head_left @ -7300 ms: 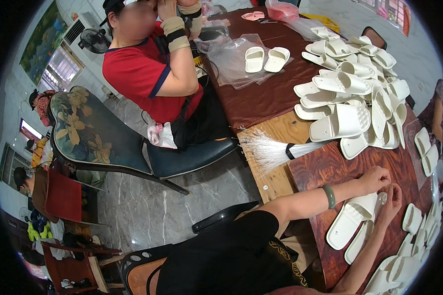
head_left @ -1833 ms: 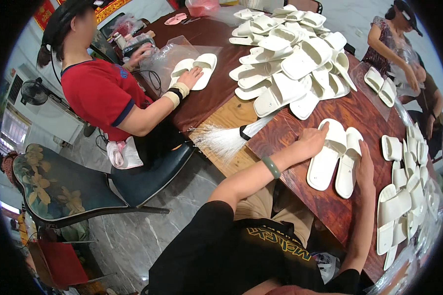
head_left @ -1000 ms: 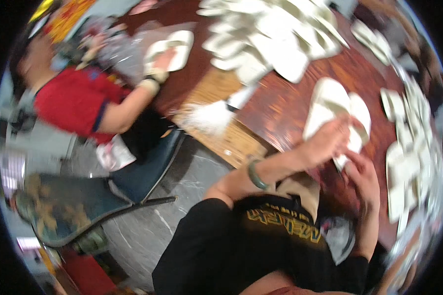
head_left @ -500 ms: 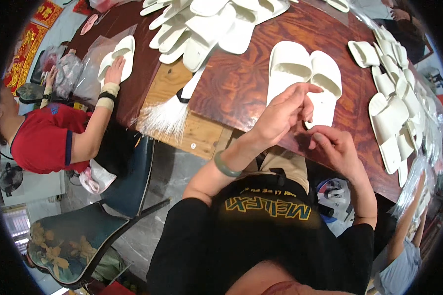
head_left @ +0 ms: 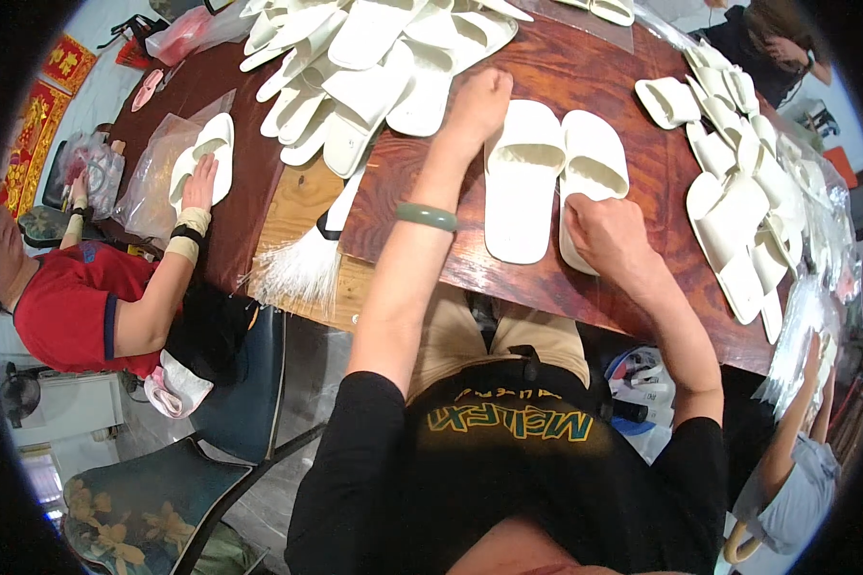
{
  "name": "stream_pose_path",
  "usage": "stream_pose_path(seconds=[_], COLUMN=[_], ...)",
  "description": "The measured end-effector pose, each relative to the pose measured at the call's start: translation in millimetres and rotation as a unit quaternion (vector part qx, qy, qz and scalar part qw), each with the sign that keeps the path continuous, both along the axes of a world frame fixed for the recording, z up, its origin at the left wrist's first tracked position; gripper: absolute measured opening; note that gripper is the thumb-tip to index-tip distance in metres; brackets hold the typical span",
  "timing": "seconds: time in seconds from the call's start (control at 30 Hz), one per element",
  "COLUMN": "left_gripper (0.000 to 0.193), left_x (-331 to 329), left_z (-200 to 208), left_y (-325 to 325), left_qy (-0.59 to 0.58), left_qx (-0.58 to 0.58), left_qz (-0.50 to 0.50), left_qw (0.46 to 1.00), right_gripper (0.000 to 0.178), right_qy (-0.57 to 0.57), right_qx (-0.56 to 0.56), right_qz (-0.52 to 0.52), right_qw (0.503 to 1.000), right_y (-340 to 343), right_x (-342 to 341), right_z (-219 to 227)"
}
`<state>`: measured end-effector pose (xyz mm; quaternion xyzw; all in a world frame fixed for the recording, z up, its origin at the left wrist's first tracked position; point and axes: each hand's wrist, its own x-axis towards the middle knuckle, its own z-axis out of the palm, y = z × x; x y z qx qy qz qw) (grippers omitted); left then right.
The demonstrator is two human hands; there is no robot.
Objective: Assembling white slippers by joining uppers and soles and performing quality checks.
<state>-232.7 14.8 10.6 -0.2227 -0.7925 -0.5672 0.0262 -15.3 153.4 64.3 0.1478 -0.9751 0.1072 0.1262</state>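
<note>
Two white slide slippers lie side by side on the reddish wood tabletop in front of me. My left hand (head_left: pixel 484 103), at the end of an arm with a green bangle (head_left: pixel 426 217), is closed beside the toe of the left slipper (head_left: pixel 520 216). Whatever its curled fingers hold, if anything, is hidden. Over the footbed of the right slipper (head_left: pixel 593 134), just below its strap, my right hand (head_left: pixel 612 235) is closed as well. The undersides of its fingers are out of sight, so I cannot make out what is in them.
A heap of white slippers (head_left: pixel 360 91) fills the far left; more slippers (head_left: pixel 729 211) lie along the right side. A bundle of white strands (head_left: pixel 302 264) hangs at the table's left edge. A co-worker in red (head_left: pixel 86 307) touches a slipper (head_left: pixel 222 158) at left.
My hands have come apart: the left has moved far and left beside the slipper's toe, the right forward over the right slipper. The two slippers now lie slightly apart.
</note>
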Motion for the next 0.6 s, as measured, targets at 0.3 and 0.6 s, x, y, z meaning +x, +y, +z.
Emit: stream_pose_path(seconds=[0.3, 0.6], left_gripper=[0.040, 0.027], left_x=[25.4, 26.7], left_z=[-13.8, -9.2], left_y=[35.5, 15.1], left_qy=[0.132, 0.064], left_qx=[-0.185, -0.051], left_qz=[-0.002, 0.099], left_qw=[0.974, 0.992], right_gripper=[0.004, 0.008], right_qy=[0.031, 0.090], right_qx=[0.134, 0.129], right_qz=[-0.139, -0.081], right_qw=[0.981, 0.984], right_y=[-4.4, -29.2], right_x=[-53.3, -66.2], right_z=[-45.6, -36.5])
